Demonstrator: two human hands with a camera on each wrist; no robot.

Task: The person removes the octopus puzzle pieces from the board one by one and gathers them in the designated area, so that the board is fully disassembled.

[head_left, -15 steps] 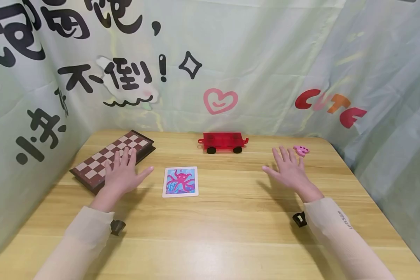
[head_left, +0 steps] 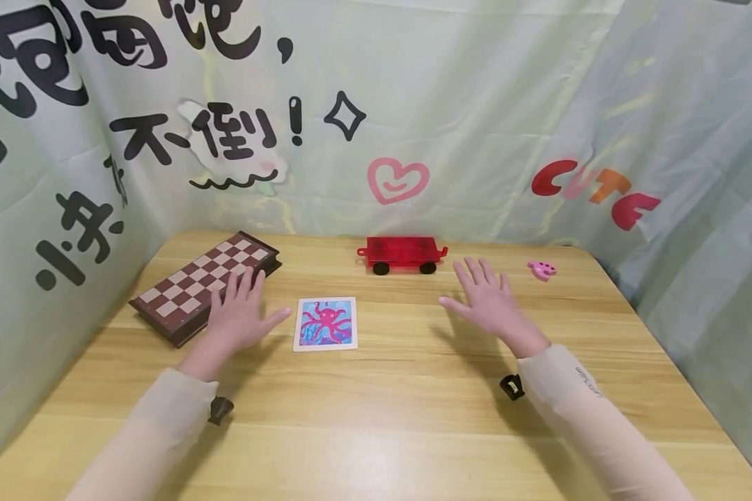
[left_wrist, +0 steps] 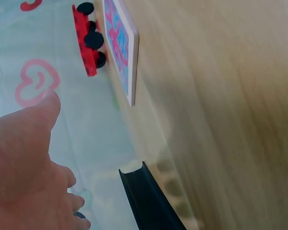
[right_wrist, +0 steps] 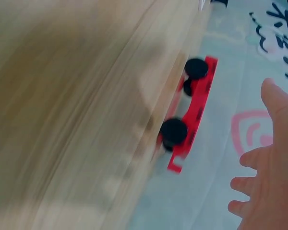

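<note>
My left hand (head_left: 239,319) hovers palm down over the table with its fingers spread, holding nothing. Its fingertips overlap the near edge of a brown-and-white checkered board box (head_left: 205,282) in the head view. Just right of its thumb lies a square tile (head_left: 326,324) with a pink octopus picture and a white border. My right hand (head_left: 491,306), also spread and holding nothing, is in the air to the right of the tile. Beyond it, towards the back, stands a red toy wagon (head_left: 402,252) with black wheels, seen from low down in the right wrist view.
A small pink toy piece (head_left: 542,270) with dark spots lies at the back right of the wooden table (head_left: 376,417). Behind the table hangs a pale printed curtain (head_left: 464,125), which also closes off both sides. A black band part (head_left: 512,386) shows under the right wrist.
My right hand has moved left, away from the pink piece and nearer the wagon. The left hand has shifted slightly right, towards the octopus tile.
</note>
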